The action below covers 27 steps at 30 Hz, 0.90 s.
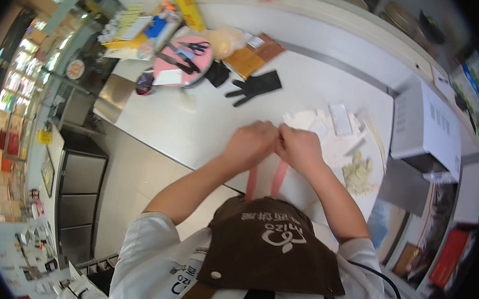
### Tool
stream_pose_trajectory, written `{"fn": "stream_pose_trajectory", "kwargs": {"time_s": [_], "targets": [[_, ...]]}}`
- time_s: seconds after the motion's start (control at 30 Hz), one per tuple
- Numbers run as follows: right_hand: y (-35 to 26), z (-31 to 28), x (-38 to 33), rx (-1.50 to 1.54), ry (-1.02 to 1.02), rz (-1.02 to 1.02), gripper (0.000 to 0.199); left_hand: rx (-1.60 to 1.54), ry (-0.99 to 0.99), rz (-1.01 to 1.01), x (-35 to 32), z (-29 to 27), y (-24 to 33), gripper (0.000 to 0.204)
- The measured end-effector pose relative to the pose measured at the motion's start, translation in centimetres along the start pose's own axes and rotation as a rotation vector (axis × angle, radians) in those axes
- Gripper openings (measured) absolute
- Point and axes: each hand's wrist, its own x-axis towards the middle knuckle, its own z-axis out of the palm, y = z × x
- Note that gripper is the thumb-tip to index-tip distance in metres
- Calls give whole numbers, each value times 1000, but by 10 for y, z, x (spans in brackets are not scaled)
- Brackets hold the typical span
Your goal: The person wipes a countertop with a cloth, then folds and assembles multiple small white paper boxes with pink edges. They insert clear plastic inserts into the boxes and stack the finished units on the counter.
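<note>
My left hand (251,144) and my right hand (301,148) meet above the white table (184,127), knuckles close together and fingers closed. A pink band (278,178) hangs below them in two lengths toward my brown apron (276,249). The fingers seem to pinch its upper part, though the grip itself is hidden. Beyond my hands a black glove (259,87) lies flat, with its fingers pointing left. To the right of my right hand are white flat pieces (340,119) and a crumpled pale yellow-green heap (358,174).
Far left on the table, a pink round board (200,69) bears scissors and knives. Beside it lie a crumpled black item (217,73) and brown packets (253,57). A long yellow box (185,2) leans behind. A white appliance (429,129) stands right; a steel cabinet (81,192) stands left.
</note>
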Motion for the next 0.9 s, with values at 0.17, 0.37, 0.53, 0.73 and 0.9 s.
{"fn": "stream_pose_trajectory", "kwargs": {"time_s": [0.17, 0.37, 0.53, 0.73, 0.9], "targets": [[7, 12, 3, -15, 107, -80, 19, -172, 27, -97, 1, 7, -11, 16], [17, 20, 10, -67, 109, -118, 19, -714, -36, -617, -2, 17, -13, 23], [24, 23, 13, -117, 66, -189, 18, -686, -98, -727, -2, 20, -10, 28], [20, 20, 22, -184, 56, -224, 18, -769, 17, -690, -6, 30, -16, 31], [13, 23, 23, -162, 99, -229, 13, -1038, -187, -832, -9, 35, -39, 44]]}}
